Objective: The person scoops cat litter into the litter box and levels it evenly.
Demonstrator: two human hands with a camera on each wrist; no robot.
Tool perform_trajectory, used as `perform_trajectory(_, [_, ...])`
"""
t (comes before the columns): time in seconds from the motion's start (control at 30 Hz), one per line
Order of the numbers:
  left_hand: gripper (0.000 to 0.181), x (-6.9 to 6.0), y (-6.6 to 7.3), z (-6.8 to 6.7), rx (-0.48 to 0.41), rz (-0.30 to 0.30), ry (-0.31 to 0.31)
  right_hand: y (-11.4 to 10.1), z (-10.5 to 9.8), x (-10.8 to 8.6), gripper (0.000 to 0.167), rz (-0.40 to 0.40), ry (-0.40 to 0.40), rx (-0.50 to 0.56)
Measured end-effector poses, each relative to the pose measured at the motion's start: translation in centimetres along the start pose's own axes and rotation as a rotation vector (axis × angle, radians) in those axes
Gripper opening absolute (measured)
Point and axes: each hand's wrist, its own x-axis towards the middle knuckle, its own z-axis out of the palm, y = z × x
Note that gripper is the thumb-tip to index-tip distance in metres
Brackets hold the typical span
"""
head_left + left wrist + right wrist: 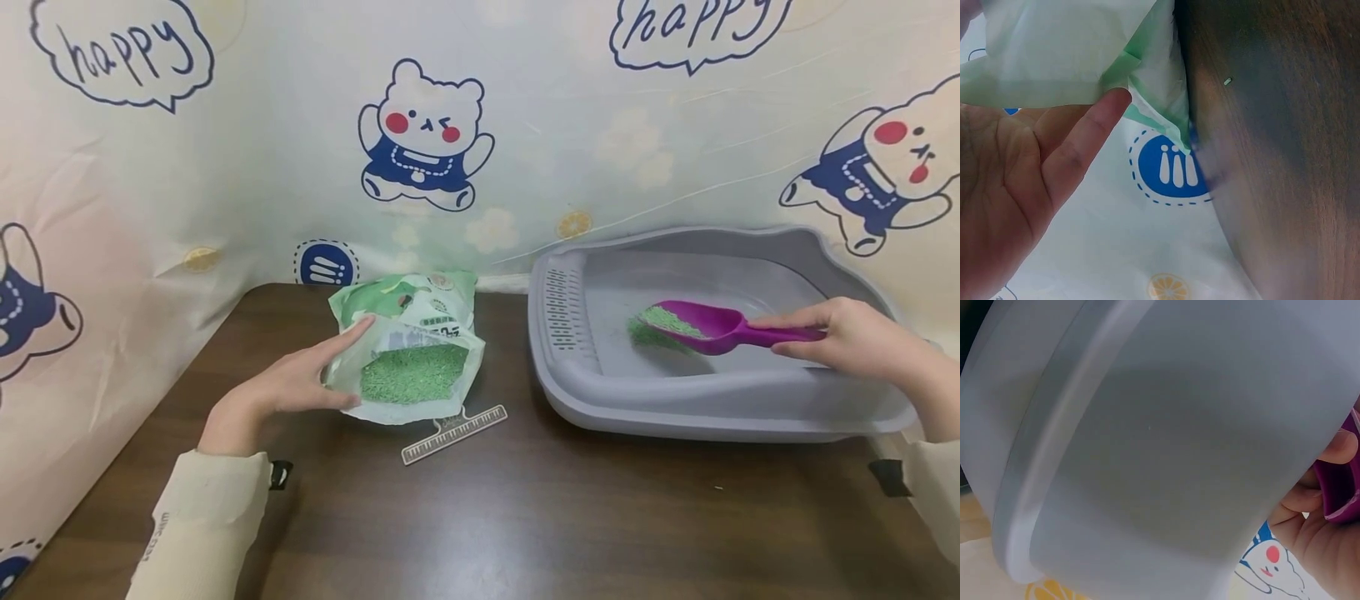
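Observation:
My left hand rests against the left side of a green and white bag, its fingers straight and spread along the mouth. In the left wrist view a straight finger touches the bag's pale side. Green pellet litter shows inside the bag's mouth. My right hand grips the handle of a purple scoop, which holds some green litter and is over the grey litter box. A small heap of green litter lies in the box beneath the scoop.
A pale sealing clip marked like a piano keyboard lies on the brown table, just in front of the bag. Behind stands a patterned cloth with cartoon bears. One stray pellet lies on the table.

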Motion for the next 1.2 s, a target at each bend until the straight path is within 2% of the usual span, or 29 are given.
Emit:
perform_trajectory(0.13, [0.109, 0.1, 0.0, 0.1, 0.001, -0.002, -0.004, 0.2, -0.1, 0.2, 0.038, 0.026, -0.066, -0.021])
perform_trajectory(0.43, [0.109, 0.1, -0.1, 0.2, 0.011, 0.012, 0.003, 0.3, -0.4, 1.0, 0.038, 0.001, -0.153, -0.072])
perform_trajectory(0.73, [0.108, 0.1, -0.2, 0.3, 0.011, 0.03, 0.011, -0.1, -1.2, 1.6, 0.036, -0.073, -0.139, -0.156])
perform_trajectory(1.0, [0.107, 0.0, -0.2, 0.2, 0.015, 0.015, 0.013, -0.5, -1.7, 1.7, 0.035, -0.06, -0.176, -0.128])
perform_trajectory(1.2, [0.107, 0.0, -0.3, 0.1, 0.012, 0.004, 0.009, -0.7, -2.1, 1.7, 0.034, -0.043, -0.184, -0.178])
